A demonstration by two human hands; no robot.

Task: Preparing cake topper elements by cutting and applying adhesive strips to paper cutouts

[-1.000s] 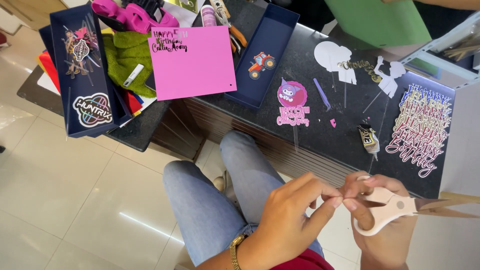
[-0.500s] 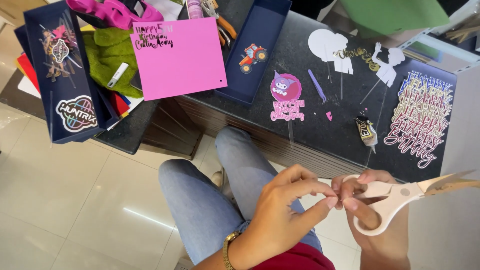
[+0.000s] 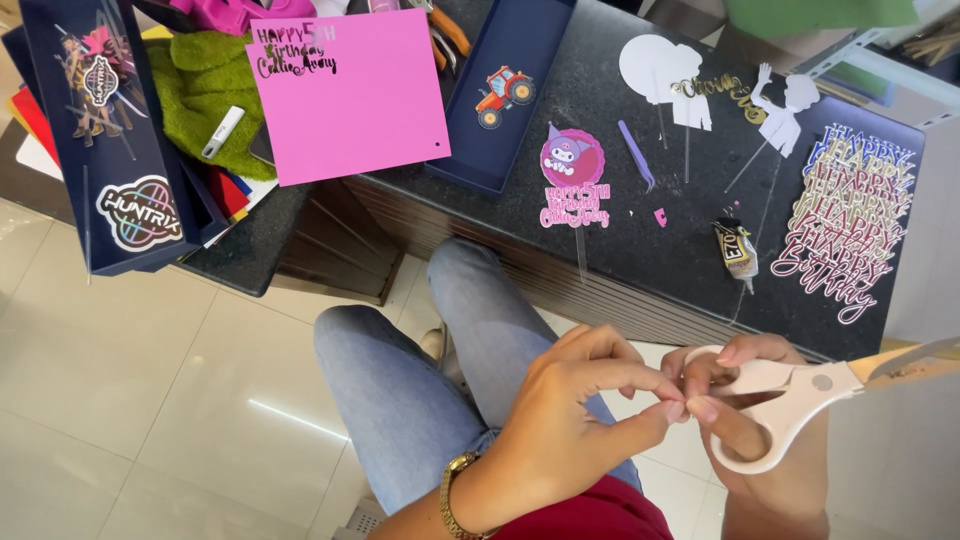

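Left hand (image 3: 575, 415) pinches something too small to tell — fingertips touching the right hand (image 3: 745, 430), which holds scissors (image 3: 800, 395) pointing right.

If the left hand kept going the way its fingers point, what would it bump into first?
The left hand points rightward at the right hand, which holds white scissors. Their fingertips already seem to meet, so it would probably meet those fingers first.

On the tabletop (image 3: 620, 240) a paper sheet (image 3: 350, 95) lies left of a shallow tray (image 3: 470, 150) — a tractor cutout (image 3: 503, 95) in it; right of that, a round topper (image 3: 572, 160), then stacked lettering cutouts (image 3: 850, 220) at the far right.
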